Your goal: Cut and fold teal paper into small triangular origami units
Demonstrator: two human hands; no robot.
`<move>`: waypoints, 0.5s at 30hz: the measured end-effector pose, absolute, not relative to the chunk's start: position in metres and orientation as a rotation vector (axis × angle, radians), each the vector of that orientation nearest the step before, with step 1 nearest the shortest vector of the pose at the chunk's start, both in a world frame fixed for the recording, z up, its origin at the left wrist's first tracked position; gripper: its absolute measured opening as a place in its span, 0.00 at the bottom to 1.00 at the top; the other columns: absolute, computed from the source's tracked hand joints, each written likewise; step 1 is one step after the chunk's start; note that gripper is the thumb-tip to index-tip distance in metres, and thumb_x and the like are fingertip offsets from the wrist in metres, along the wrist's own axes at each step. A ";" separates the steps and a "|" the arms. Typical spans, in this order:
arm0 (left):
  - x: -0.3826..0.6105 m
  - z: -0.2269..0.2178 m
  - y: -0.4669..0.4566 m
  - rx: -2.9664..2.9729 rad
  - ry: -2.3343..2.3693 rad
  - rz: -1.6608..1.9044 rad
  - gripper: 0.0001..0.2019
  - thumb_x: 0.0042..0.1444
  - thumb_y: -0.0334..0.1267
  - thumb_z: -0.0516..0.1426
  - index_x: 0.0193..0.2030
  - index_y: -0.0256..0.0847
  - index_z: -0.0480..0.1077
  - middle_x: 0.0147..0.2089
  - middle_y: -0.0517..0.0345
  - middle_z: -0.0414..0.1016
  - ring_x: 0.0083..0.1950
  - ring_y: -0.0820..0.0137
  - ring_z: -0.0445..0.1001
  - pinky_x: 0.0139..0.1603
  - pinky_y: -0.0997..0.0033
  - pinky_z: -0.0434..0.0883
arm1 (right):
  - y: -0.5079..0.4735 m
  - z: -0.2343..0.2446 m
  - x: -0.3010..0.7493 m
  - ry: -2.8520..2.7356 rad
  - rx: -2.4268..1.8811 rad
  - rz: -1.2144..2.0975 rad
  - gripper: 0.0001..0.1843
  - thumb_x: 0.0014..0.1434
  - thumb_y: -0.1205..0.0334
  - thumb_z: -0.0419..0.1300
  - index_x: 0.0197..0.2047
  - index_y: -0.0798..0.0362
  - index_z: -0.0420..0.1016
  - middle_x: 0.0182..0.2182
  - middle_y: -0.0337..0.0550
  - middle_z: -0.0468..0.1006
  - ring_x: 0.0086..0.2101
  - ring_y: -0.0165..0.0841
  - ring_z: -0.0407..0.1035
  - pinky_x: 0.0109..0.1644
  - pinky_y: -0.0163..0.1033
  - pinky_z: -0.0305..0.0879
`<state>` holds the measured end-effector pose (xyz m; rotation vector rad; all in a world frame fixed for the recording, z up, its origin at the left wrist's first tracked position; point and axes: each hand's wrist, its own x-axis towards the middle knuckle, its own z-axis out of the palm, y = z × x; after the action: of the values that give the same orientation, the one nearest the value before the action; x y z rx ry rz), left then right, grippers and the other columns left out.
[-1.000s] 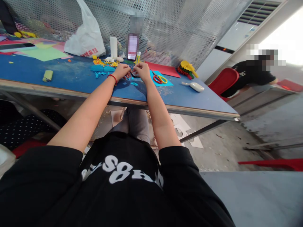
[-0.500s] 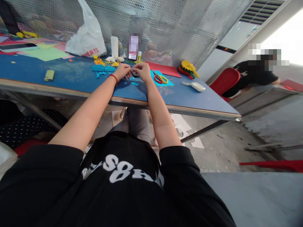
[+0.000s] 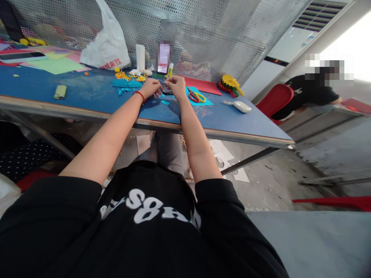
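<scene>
left hand (image 3: 152, 88), right hand (image 3: 176, 86) flank small dark item (image 3: 167, 92); grips: cannot tell. scissors (image 3: 197, 97) at right hand's 4 o'clock.

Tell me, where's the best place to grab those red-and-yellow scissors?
Probably by the loops, coming from the near right: the scissors seem to lie flat on the blue sheet, with the loops facing that side, while the blades point away and leftward, toward the right hand.

Left hand (image 3: 151, 88) and right hand (image 3: 176, 85) are close together at a small dark item (image 3: 167, 92). On the blue worktop (image 3: 95, 94), 1 pair of scissors (image 3: 196, 95) lies on blue paper (image 3: 208, 102); 1 phone (image 3: 164, 58) stands behind the hands.
</scene>
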<state>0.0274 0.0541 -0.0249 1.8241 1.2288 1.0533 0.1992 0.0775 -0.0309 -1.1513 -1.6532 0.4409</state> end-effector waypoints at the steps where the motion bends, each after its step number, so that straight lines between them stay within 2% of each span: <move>1: 0.027 -0.025 0.054 1.828 1.228 1.056 0.11 0.71 0.30 0.54 0.38 0.36 0.76 0.30 0.57 0.75 0.32 0.71 0.76 0.40 0.72 0.76 | 0.077 -0.030 0.199 -1.657 -1.141 0.439 0.06 0.62 0.61 0.70 0.35 0.50 0.78 0.32 0.41 0.84 0.36 0.37 0.79 0.48 0.45 0.81; 4: 0.026 -0.025 0.054 1.843 1.229 1.065 0.09 0.68 0.31 0.55 0.38 0.38 0.76 0.29 0.56 0.75 0.33 0.70 0.77 0.42 0.71 0.77 | 0.074 -0.029 0.196 -1.685 -1.113 0.439 0.04 0.63 0.62 0.69 0.38 0.52 0.78 0.34 0.39 0.84 0.36 0.34 0.78 0.49 0.42 0.80; 7: 0.025 -0.026 0.056 1.858 1.237 1.069 0.08 0.68 0.34 0.56 0.38 0.39 0.75 0.30 0.55 0.77 0.35 0.67 0.79 0.44 0.68 0.78 | 0.071 -0.029 0.195 -1.722 -1.112 0.446 0.04 0.60 0.68 0.70 0.38 0.55 0.79 0.31 0.38 0.83 0.34 0.31 0.77 0.48 0.39 0.77; 10: 0.026 -0.027 0.058 1.881 1.239 1.067 0.08 0.69 0.37 0.56 0.38 0.39 0.74 0.32 0.54 0.78 0.35 0.66 0.80 0.43 0.66 0.79 | 0.069 -0.029 0.195 -1.729 -1.122 0.437 0.04 0.58 0.70 0.69 0.35 0.54 0.80 0.29 0.37 0.82 0.34 0.30 0.76 0.47 0.36 0.75; 15: 0.027 -0.029 0.062 1.942 1.216 1.101 0.10 0.73 0.42 0.56 0.39 0.40 0.71 0.34 0.53 0.80 0.35 0.64 0.82 0.43 0.64 0.79 | 0.069 -0.028 0.197 -1.718 -1.145 0.427 0.04 0.58 0.69 0.68 0.34 0.51 0.80 0.30 0.36 0.82 0.35 0.32 0.77 0.48 0.37 0.74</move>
<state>0.0270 0.0616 -0.0286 1.9424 1.2162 1.1014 0.1974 0.0694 -0.0279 -1.1450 -1.7176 0.4273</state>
